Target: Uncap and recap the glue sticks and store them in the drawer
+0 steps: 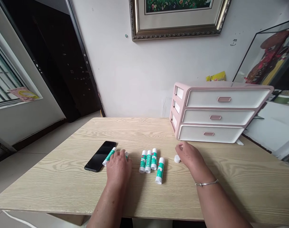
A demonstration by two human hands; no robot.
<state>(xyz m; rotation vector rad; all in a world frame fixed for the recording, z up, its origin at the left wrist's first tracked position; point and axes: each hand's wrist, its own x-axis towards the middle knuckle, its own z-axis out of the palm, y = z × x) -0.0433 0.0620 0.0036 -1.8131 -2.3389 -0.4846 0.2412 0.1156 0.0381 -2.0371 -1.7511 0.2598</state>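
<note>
On the pale wood-grain desk [63, 186], the left hand [118, 171] is curling its fingers narrowly around a green-and-white glue stick [109, 156] beside a black smartphone [99, 155]. Past four more glue sticks [148, 161], the right hand [189, 155] is hovering, fingers loosely curled and holding nothing visible, just beside a white cap [177, 159].

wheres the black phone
In the head view, the black smartphone lies flat on the left part of the wooden table, just left of the person's left hand and right beside the glue stick under that hand.
</note>
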